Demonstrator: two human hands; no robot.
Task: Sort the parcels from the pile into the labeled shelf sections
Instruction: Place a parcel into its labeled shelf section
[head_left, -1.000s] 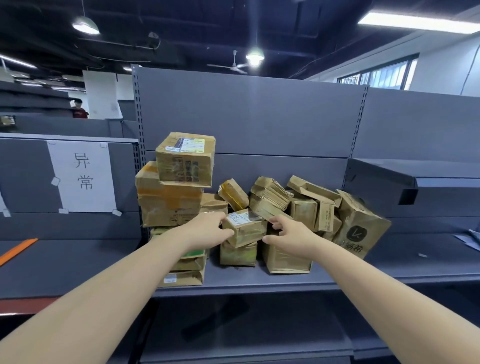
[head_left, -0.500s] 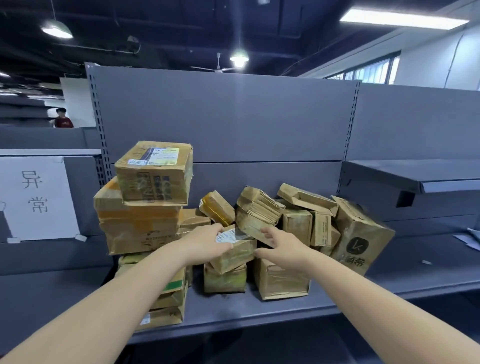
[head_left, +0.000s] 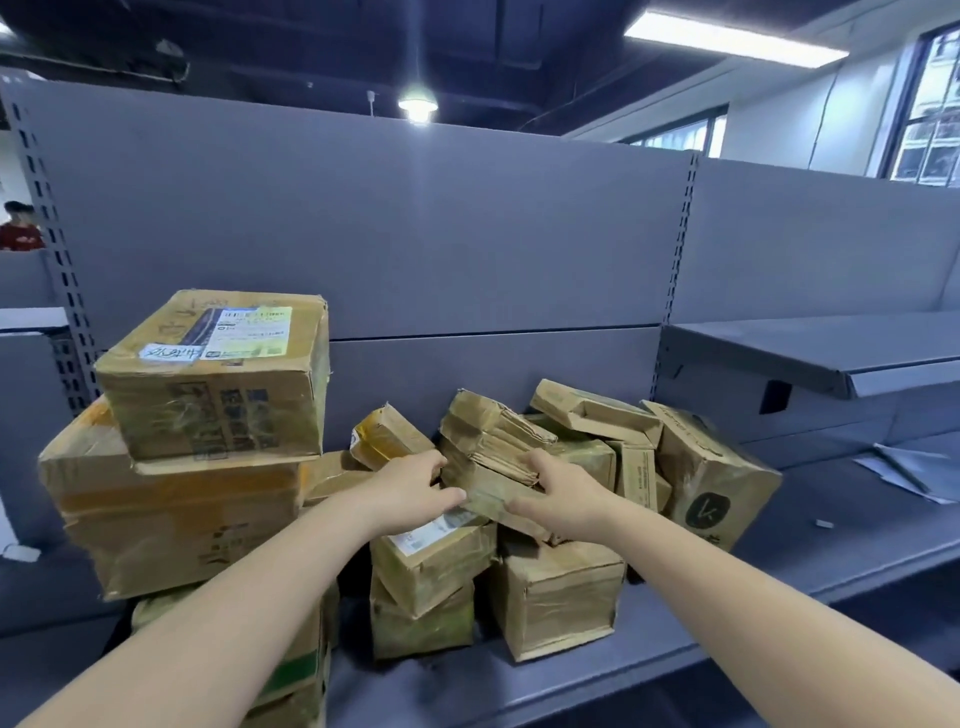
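A pile of brown cardboard parcels lies on the grey shelf (head_left: 789, 566). In its middle a crumpled, worn parcel (head_left: 493, 441) leans on the others. My left hand (head_left: 415, 488) grips its left end and my right hand (head_left: 561, 493) grips its right end, thumbs under the lower edge. Just below my hands sits a small box with a white label (head_left: 431, 561). A big labelled box (head_left: 218, 379) tops a stack on the left, resting on an orange-taped box (head_left: 171, 514). A box with a round black logo (head_left: 711, 488) leans at the right of the pile.
A grey back panel (head_left: 467, 234) stands behind the pile. An upper shelf (head_left: 831, 353) juts out at the right, with loose papers (head_left: 904, 467) lying below it. A person in red (head_left: 18, 234) is far off at the left edge.
My hands have left the small labelled box and moved up and back onto the crumpled parcel. The view has come closer and turned to the right.
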